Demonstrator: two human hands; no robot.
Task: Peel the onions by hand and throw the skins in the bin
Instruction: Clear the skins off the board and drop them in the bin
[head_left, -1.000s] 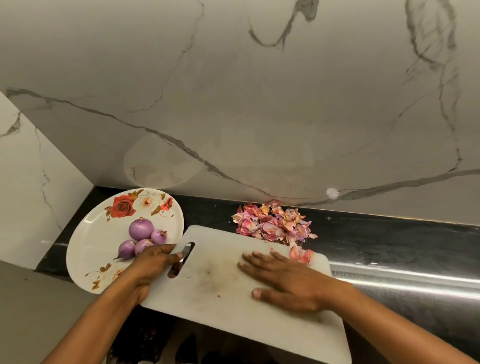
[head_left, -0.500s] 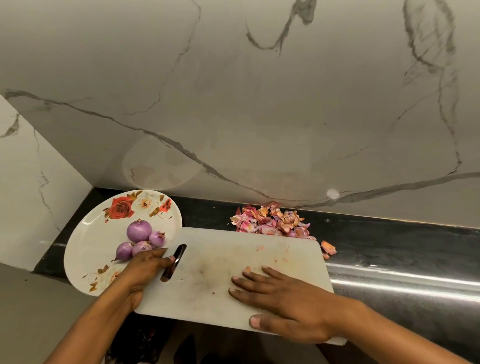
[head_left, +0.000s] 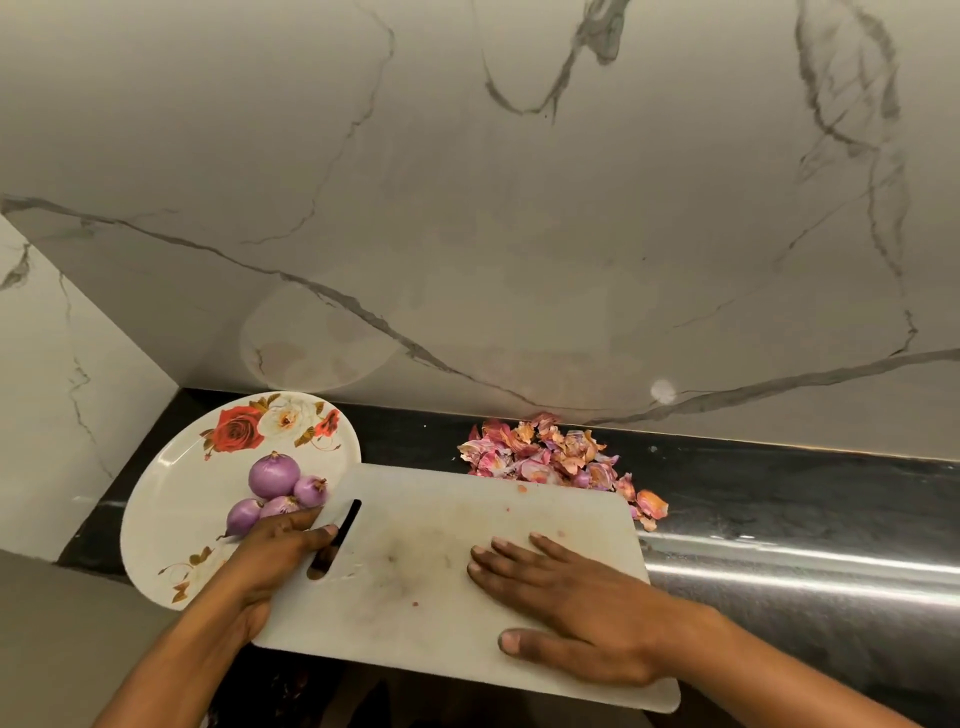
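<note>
A white cutting board (head_left: 426, 525) lies on the black counter, its near part sticking out past the counter's front edge. My left hand (head_left: 275, 556) grips the board's left end, the thumb at the handle slot. My right hand (head_left: 566, 592) lies flat on the board, fingers straight. Several peeled purple onions (head_left: 274, 474) sit on a white floral plate (head_left: 171, 499) to the left. A heap of pink and orange onion skins (head_left: 545, 457) lies on the counter beyond the board's far edge. A few skin flecks dot the board. No bin is in view.
A marble-patterned wall (head_left: 519, 234) rises straight behind the black counter (head_left: 805, 499), and another wall closes the left corner. The plate's near edge hangs over the counter front. A shiny strip runs along the counter to the right of the board.
The skins that lay at the board's far right corner are now off it, on the counter. My right hand drew back toward me across the board. The board shifted slightly under both hands.
</note>
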